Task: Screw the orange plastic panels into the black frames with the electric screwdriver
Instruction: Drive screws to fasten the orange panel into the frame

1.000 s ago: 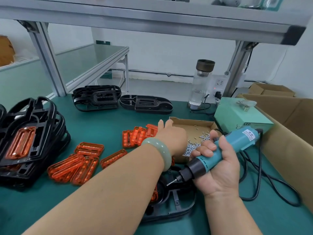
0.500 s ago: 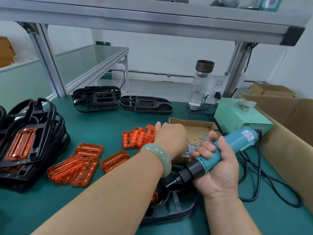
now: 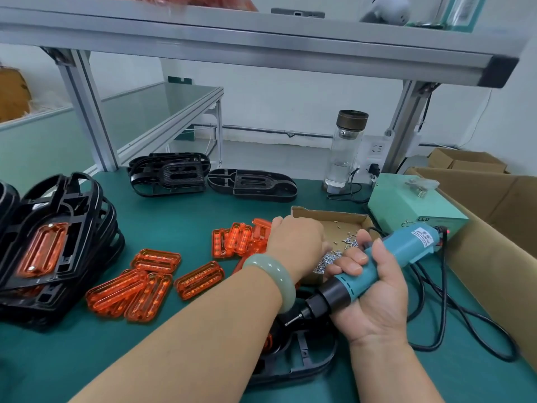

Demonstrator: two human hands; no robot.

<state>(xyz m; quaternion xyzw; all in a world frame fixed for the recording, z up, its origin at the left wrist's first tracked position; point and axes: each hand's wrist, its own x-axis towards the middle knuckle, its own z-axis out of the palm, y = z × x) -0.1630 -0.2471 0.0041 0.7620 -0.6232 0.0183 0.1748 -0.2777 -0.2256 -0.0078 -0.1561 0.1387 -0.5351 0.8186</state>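
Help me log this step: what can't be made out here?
Head view only.
1. Left hand fingertips: hidden behind its own back over the screw box; a picked screw cannot be told.
2. Black frame: mostly covered by the left forearm and right hand.
3. Electric screwdriver label: too small to read.

I'm seeing glossy translucent orange plastic panels on a matt green bench top. The black frames read as semi-gloss plastic; the screw box is plain cardboard.
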